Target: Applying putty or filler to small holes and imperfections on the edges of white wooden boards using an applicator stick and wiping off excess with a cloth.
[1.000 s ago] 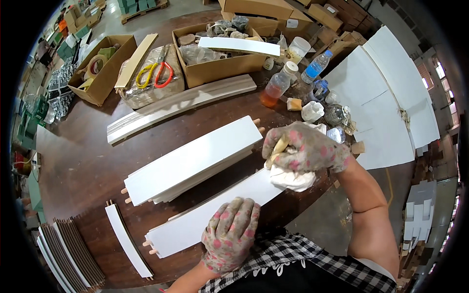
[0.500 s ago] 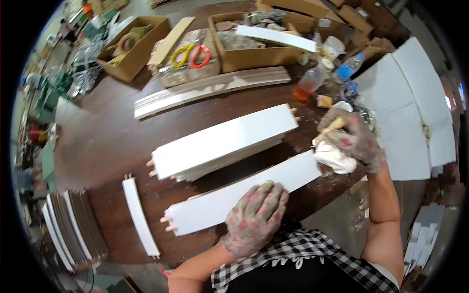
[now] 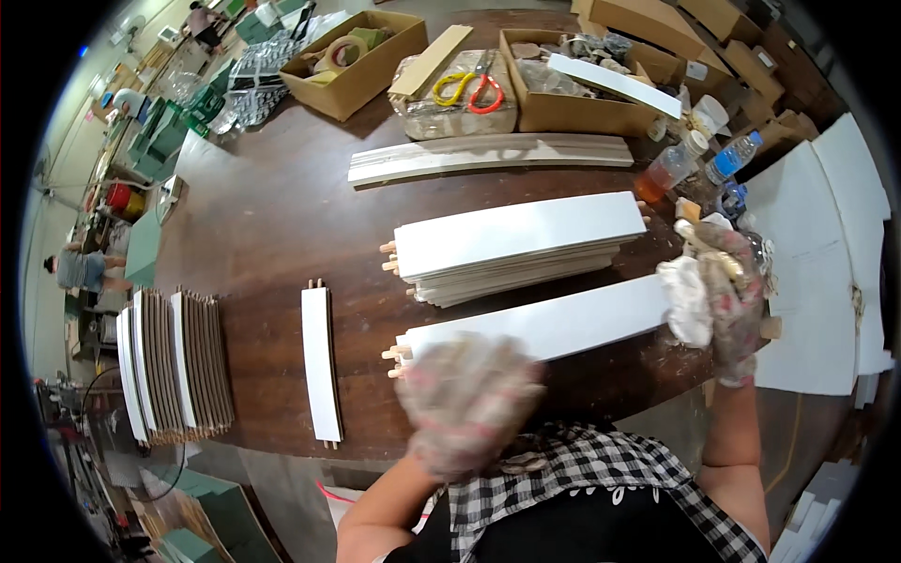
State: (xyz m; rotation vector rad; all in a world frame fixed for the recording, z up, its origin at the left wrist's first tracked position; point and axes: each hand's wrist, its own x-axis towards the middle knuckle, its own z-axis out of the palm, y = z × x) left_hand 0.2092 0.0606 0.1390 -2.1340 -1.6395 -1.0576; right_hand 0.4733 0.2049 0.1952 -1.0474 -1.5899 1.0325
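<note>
My left hand [image 3: 474, 399], in a stained, pink-dotted glove, is smeared by motion over the left part of a white board [image 3: 572, 324] with wooden dowels at its left end. My right hand [image 3: 737, 291], gloved alike, is closed at that board's right end. It grips a white cloth [image 3: 688, 302] together with a pale stick-like tool [image 3: 706, 242], whose kind I cannot make out. Just beyond lies a stack of similar white boards [image 3: 521, 235], dowels showing at both ends. A narrow white slat [image 3: 322, 366] with dowels lies left of my left hand.
A row of slats [image 3: 178, 366] stands at the table's left edge. Farther back are long strips [image 3: 488, 158], scissors [image 3: 469, 91], cardboard boxes [image 3: 582, 111] and a tape box [image 3: 352, 80]. Bottles [image 3: 671, 164] stand at the right, beside a large white sheet [image 3: 812, 272].
The view has shifted, so the table things appear farther right. My left hand, resting flat on the board before, is now blurred near its left end. My right hand still grips the cloth and tool.
</note>
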